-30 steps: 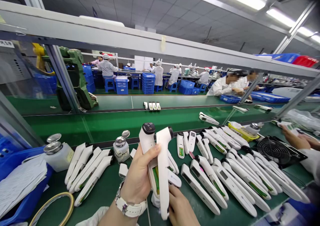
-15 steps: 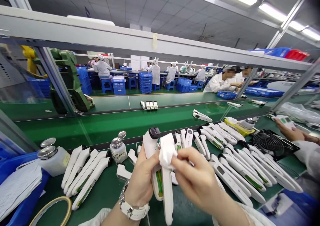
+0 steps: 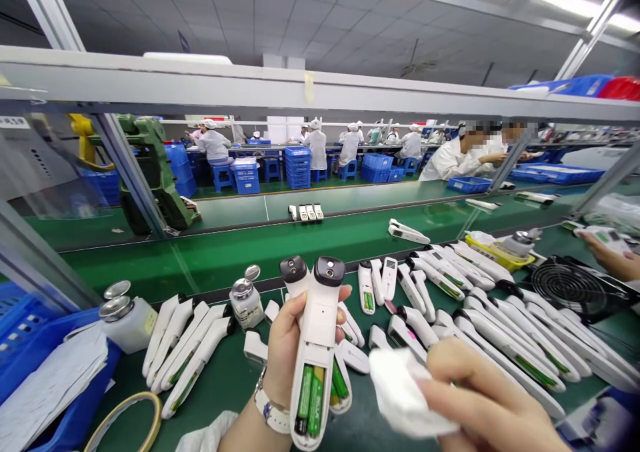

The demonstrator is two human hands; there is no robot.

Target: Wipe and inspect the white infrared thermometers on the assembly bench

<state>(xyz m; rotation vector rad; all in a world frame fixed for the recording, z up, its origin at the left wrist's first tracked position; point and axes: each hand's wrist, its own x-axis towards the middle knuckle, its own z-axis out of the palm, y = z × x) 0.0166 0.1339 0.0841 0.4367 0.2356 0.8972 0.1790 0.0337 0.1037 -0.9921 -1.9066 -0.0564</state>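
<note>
My left hand (image 3: 283,345) is closed round two white infrared thermometers. The front thermometer (image 3: 320,325) is upright, its black sensor head at the top and its open battery bay showing green batteries (image 3: 310,399). Behind it the second thermometer (image 3: 343,379) is partly hidden, green batteries showing in it too. My right hand (image 3: 480,392) pinches a crumpled white wipe (image 3: 400,392), slightly blurred, off to the right and apart from the thermometers. More thermometers lie close by: a row (image 3: 193,345) on the left and a large group (image 3: 510,339) on the right.
Dispenser bottles (image 3: 246,305) and a tape roll (image 3: 125,425) stand or lie at left, beside a blue bin (image 3: 65,405) of papers. A black fan (image 3: 555,284) and yellow tray (image 3: 495,255) are at right. A green conveyor (image 3: 240,249) runs behind. A co-worker's hand (image 3: 607,252) holds a device.
My right hand has drawn the wipe away from the thermometers, down and right. The front thermometer has turned, so its battery bay and sensor now face me.
</note>
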